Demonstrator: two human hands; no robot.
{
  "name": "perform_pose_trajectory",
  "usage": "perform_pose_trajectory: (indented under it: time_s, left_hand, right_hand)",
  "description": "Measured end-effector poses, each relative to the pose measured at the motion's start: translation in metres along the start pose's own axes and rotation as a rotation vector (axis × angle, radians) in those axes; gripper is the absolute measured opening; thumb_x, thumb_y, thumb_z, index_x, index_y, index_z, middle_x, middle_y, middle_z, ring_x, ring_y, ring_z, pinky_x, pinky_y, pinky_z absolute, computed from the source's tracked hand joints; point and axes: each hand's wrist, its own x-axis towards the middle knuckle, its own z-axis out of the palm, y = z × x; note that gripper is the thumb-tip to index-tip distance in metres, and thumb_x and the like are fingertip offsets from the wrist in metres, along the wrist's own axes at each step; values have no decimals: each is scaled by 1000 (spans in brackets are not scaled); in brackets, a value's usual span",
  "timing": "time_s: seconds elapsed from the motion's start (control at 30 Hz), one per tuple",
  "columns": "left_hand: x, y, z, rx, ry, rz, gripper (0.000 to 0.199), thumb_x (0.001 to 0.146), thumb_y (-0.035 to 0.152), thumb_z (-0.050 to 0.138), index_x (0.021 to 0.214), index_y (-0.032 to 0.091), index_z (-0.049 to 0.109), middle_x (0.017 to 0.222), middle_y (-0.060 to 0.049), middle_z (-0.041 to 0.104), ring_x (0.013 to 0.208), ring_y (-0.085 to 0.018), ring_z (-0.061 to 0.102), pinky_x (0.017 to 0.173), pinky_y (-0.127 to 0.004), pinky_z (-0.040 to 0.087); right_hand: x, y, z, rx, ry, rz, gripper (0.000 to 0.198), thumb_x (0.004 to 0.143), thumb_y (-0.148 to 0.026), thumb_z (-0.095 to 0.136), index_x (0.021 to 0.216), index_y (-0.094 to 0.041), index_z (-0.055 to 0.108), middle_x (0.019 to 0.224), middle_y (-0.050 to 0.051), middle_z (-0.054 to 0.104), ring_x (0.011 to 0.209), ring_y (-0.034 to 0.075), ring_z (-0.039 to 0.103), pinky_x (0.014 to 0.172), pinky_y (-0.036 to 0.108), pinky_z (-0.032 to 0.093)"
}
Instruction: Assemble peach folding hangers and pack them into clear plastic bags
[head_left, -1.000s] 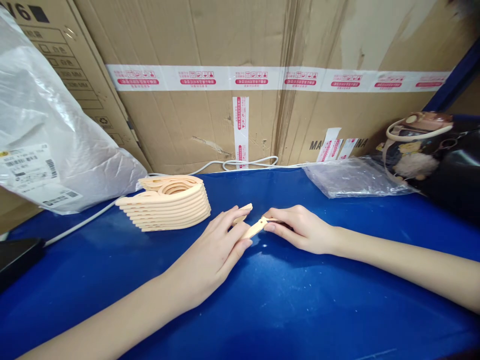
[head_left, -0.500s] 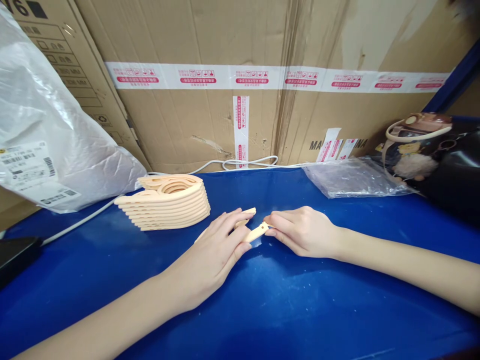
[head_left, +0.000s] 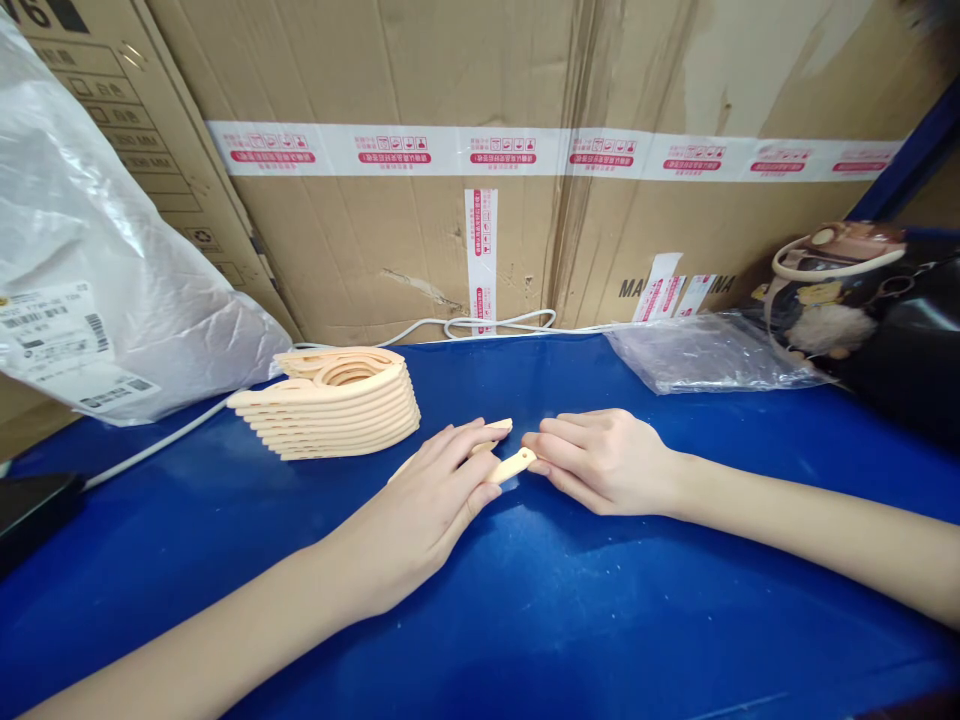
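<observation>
Left hand: the left hand (head_left: pixel 431 505) lies palm-down, fingers draped over the piece and thumb closed along its near edge, seemingly to pin it steady.
Cream piece: the flat, smooth, cream-coloured plastic piece (head_left: pixel 512 466) sits low over the glossy blue desk (head_left: pixel 562 620), mostly under the left palm; its holed end pokes out toward the right, probably to leave that tip reachable.
Right hand: the right hand (head_left: pixel 607 462) has thumb and fingers pressed together at that holed end; what lies between the fingertips is hidden, so I cannot tell what they pinch.
Stack: the neat pile of curved cream-coloured plastic pieces (head_left: pixel 337 412) stands just beyond the left hand, nested alike, presumably to save room.
Clear bag: the flat transparent plastic bag (head_left: pixel 697 355) lies beyond the right hand, apart from the work.
</observation>
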Motion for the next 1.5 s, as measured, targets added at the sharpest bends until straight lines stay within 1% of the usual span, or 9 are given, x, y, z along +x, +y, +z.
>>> perform_pose_trajectory:
  time_s: [0.23,0.47,0.8,1.03,1.13,1.3,1.37,1.43,1.5]
  left_hand:
    - [0,-1,1,-11,-6,17,31,107,32,32,123,24,57,154,-4,42,145,-23,35,122,-48,27]
    - [-1,-2,0,-3,-46,13,33,108,34,28,126,25,54,156,-2,39,147,-19,30,123,-47,24]
    - [1,2,-2,-4,-16,27,29,108,32,31,118,23,57,149,-3,48,143,-20,37,122,-44,29]
    - [0,0,-3,61,-81,35,29,108,33,28,121,22,52,153,-5,42,144,-20,34,121,-47,29]
    - [0,2,-4,55,-88,34,28,108,32,28,120,23,52,152,-4,43,144,-19,32,120,-45,28]
    - [3,1,-6,-16,-24,-23,28,107,37,29,101,24,54,143,-4,50,140,-22,38,115,-47,33]
    - [4,0,-7,-57,-2,-76,29,106,37,29,99,24,53,140,-6,52,139,-23,39,114,-48,34]
    - [5,-2,-8,-96,11,-118,23,104,32,32,99,23,53,140,-8,51,139,-24,39,112,-48,36]
    - [5,-5,-8,-147,21,-149,14,97,23,39,98,23,53,141,-8,48,138,-24,41,103,-43,46]
  right_hand:
    - [0,1,0,55,18,-8,35,103,-28,36,91,-15,66,67,1,60,57,14,53,56,27,40]
    - [-1,2,1,67,61,-13,33,101,-29,40,88,-15,67,64,0,58,54,13,51,54,25,37]
    - [-1,1,1,45,71,-43,36,101,-30,40,87,-15,69,62,-1,58,53,12,51,51,26,36]
    - [-2,2,4,83,102,-30,29,99,-29,44,87,-16,68,62,-1,60,52,12,52,52,26,36]
    - [-2,2,5,150,102,11,30,97,-37,48,88,-15,66,64,-1,62,53,12,54,52,25,38]
    - [-3,3,6,192,89,6,48,96,-57,45,74,-18,60,60,-2,58,50,12,49,50,26,34]
    - [-3,3,5,196,82,-23,44,95,-55,47,73,-19,59,61,-2,57,51,12,48,51,27,33]
    - [-2,2,4,202,64,-59,33,93,-43,48,74,-19,60,62,-2,56,52,13,47,51,27,33]
    - [-1,1,3,214,40,-90,22,89,-29,47,74,-19,60,62,-2,54,53,13,43,51,28,33]
